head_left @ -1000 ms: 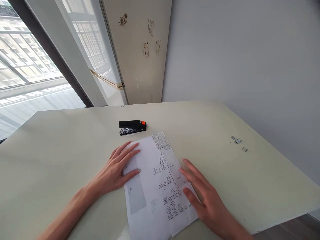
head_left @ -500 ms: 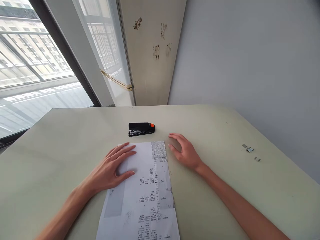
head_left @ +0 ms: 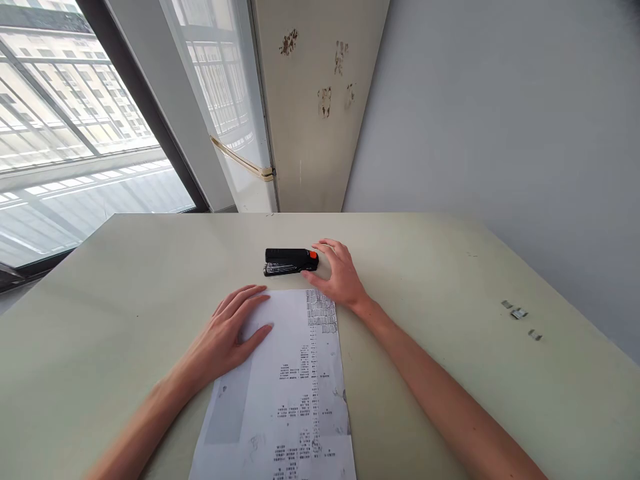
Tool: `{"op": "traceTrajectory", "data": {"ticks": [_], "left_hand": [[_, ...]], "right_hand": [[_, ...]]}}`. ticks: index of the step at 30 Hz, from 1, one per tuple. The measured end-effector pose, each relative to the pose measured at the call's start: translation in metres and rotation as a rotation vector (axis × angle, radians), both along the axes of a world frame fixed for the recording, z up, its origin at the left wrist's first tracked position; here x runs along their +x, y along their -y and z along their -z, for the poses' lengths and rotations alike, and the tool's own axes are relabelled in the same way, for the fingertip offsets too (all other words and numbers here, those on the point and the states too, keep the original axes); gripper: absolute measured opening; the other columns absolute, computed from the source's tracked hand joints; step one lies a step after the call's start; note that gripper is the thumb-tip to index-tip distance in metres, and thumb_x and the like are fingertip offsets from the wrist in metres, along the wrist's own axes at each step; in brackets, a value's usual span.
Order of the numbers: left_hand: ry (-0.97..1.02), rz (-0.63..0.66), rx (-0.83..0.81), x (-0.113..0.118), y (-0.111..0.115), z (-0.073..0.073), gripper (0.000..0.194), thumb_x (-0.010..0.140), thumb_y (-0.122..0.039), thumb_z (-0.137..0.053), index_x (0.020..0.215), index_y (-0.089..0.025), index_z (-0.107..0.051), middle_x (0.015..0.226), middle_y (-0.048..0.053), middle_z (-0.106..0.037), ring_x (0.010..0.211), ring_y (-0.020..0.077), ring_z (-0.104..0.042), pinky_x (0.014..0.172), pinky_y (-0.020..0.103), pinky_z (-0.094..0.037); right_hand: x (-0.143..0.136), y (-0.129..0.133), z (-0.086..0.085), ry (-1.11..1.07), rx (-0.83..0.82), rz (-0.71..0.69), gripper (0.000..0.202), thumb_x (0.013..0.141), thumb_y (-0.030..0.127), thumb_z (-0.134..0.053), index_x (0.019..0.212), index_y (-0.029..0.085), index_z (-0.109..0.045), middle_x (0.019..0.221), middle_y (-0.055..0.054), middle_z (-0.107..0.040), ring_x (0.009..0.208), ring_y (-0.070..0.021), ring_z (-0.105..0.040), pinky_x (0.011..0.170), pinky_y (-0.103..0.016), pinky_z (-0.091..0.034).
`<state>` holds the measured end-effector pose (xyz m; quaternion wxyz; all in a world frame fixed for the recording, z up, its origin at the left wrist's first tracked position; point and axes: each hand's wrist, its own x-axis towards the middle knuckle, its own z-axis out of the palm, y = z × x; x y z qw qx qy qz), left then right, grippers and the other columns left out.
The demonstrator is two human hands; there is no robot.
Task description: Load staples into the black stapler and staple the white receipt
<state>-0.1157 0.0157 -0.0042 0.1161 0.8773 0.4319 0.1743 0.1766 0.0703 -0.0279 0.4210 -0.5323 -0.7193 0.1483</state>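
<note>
A black stapler [head_left: 290, 262] with an orange patch at its right end lies on the table beyond the paper. My right hand [head_left: 337, 273] is at that end, thumb and fingers spread to either side of it. The thumb tip overlaps the stapler's near edge in view; I cannot tell if it touches. A gap shows between palm and stapler. Printed paper [head_left: 280, 400] lies lengthwise toward me, with dense small print at its upper right corner. My left hand [head_left: 235, 333] rests flat on its upper left part, fingers outstretched.
Several small metal staple pieces [head_left: 519, 313] lie on the pale table [head_left: 425, 267] at the right. Behind it stand a white refrigerator-like cabinet with a gold handle [head_left: 243, 160] and a grey wall [head_left: 490, 120]. A window [head_left: 75, 120] is at the left.
My right hand has moved left and away from me, from beside the paper to the stapler's right end. The left hand stays on the paper. The view has shifted slightly.
</note>
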Motion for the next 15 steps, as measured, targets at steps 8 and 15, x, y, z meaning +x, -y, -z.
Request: {"op": "traceTrajectory", "data": {"ticks": [8,15], "left_hand": [[0.029,-0.012,-0.003,-0.002,-0.002,0.0,0.052,0.102,-0.051,-0.058,0.15,-0.032,-0.051,0.157,0.005,-0.055,0.149,0.0318,-0.045,0.12,0.053,-0.046],[0.025,-0.008,-0.01,-0.005,-0.003,0.006,0.053,0.102,-0.051,-0.057,0.152,-0.033,-0.05,0.157,0.005,-0.055,0.15,0.0329,-0.044,0.121,0.055,-0.045]], "right_hand": [[-0.012,-0.016,0.0,0.027,0.151,-0.088,0.022,0.099,0.039,-0.069,0.117,0.027,-0.067,0.123,-0.008,-0.071,0.123,-0.0294,-0.06,0.111,-0.05,-0.046],[-0.007,-0.002,-0.003,-0.091,0.015,-0.132,0.019,0.101,0.04,-0.063,0.115,0.026,-0.064,0.107,-0.006,-0.073,0.095,-0.0251,-0.065,0.086,-0.041,-0.054]]}}
